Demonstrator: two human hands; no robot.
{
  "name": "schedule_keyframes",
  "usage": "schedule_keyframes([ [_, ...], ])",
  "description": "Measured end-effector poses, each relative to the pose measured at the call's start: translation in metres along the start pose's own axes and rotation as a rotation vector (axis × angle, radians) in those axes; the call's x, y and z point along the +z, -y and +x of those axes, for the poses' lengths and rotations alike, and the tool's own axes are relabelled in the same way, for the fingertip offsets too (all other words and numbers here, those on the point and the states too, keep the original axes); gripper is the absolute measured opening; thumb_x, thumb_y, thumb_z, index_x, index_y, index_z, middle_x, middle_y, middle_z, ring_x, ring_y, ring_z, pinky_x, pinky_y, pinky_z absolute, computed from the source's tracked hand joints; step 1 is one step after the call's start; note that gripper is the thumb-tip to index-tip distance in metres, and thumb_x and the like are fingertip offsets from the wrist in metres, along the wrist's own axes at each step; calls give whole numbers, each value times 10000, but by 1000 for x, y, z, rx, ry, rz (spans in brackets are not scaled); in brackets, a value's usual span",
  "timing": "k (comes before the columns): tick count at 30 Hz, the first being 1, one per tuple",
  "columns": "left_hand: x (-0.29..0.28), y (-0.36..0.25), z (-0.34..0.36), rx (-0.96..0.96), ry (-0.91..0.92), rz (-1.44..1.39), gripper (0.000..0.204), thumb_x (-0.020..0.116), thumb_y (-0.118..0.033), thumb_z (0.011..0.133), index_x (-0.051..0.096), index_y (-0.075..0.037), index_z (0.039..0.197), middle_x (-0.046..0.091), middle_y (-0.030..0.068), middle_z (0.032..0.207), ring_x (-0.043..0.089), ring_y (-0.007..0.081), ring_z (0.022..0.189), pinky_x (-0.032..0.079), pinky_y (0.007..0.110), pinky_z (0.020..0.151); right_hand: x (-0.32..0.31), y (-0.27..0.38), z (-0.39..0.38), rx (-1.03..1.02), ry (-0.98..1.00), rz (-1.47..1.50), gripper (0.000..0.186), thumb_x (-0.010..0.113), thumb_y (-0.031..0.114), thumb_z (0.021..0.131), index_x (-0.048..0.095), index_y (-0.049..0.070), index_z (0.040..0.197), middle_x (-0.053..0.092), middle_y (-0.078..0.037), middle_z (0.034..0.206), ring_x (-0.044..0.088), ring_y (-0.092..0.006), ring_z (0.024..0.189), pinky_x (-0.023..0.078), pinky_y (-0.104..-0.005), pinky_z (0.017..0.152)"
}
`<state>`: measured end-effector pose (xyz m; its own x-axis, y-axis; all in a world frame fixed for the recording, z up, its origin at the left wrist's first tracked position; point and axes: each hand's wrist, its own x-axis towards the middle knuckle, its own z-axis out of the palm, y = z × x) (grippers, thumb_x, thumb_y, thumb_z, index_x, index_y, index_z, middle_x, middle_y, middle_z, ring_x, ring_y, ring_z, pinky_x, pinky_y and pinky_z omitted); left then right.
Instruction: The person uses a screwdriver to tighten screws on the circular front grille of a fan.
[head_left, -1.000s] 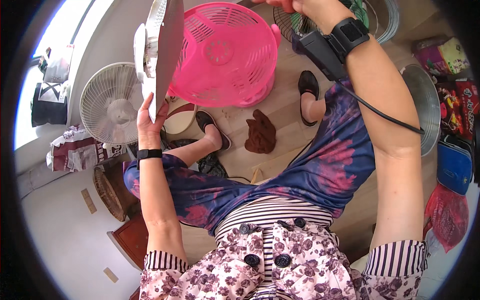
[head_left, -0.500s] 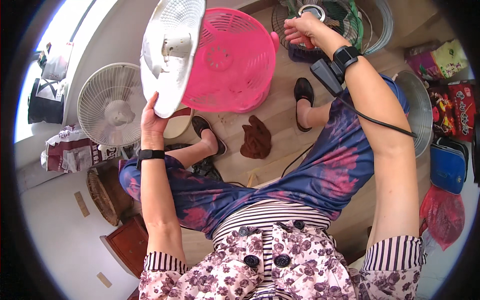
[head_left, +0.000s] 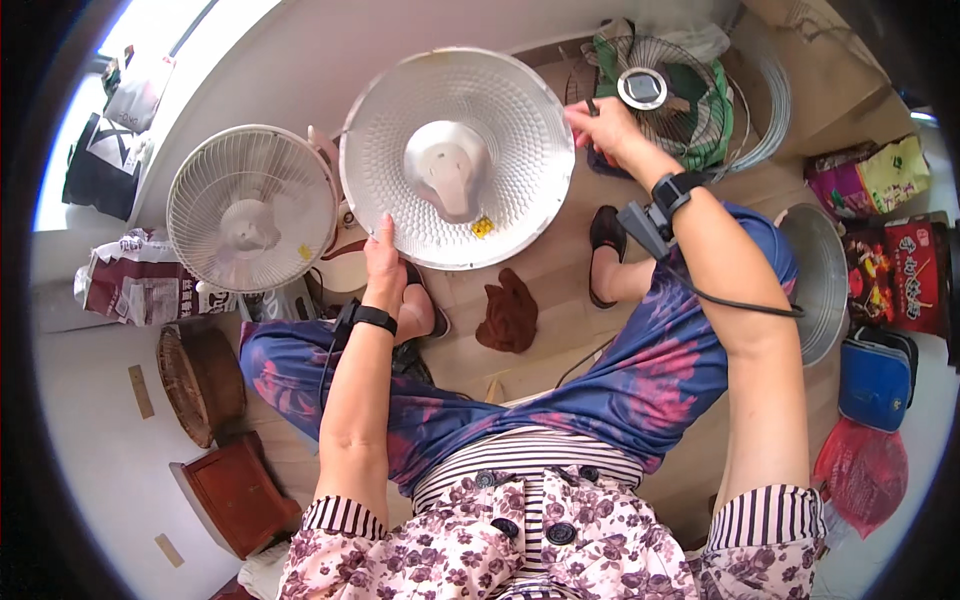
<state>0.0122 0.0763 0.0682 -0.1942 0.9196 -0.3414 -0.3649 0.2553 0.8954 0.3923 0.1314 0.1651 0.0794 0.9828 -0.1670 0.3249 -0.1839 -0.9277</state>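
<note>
A round, silvery heater reflector dish with a dimpled inner face is held up in front of me, its hollow side toward me. At its middle is a smooth metal hump, and a yellow sticker lies near the lower edge. My left hand is closed on the dish's lower left rim, thumb on the near face. By the right rim is my right hand, fingers bent together around a small dark piece too small to name. Whether those fingertips also touch the rim I cannot tell.
Left of the dish stands a cream fan with a wire guard. Beyond my right hand lie a dark wire fan guard and coiled wire. A brown cloth lies between my feet; a metal basin sits by my right knee.
The dish has moved right and turned from edge-on to face me. The pink plastic basket behind it no longer shows. My right hand has come down and left to the dish's rim.
</note>
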Motion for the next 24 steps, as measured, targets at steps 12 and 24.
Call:
schedule_keyframes([
  [12, 20, -7, 6, 43, -74, 1329, 586, 564, -521, 833, 664, 56, 833, 633, 294, 864, 615, 410, 907, 459, 465, 803, 5, -20, 15, 69, -163, -563, 349, 729, 287, 718, 675, 6, 919, 653, -219, 950, 633, -350, 918, 490, -411, 794],
  [24, -4, 9, -7, 239, -258, 963, 332, 714, -305, 739, 608, 8, 706, 589, 146, 609, 581, 276, 589, 454, 381, 598, 15, -19, 16, -75, -277, -655, 219, 775, 207, 661, 689, 64, 801, 666, -171, 807, 649, -319, 799, 490, -415, 717],
])
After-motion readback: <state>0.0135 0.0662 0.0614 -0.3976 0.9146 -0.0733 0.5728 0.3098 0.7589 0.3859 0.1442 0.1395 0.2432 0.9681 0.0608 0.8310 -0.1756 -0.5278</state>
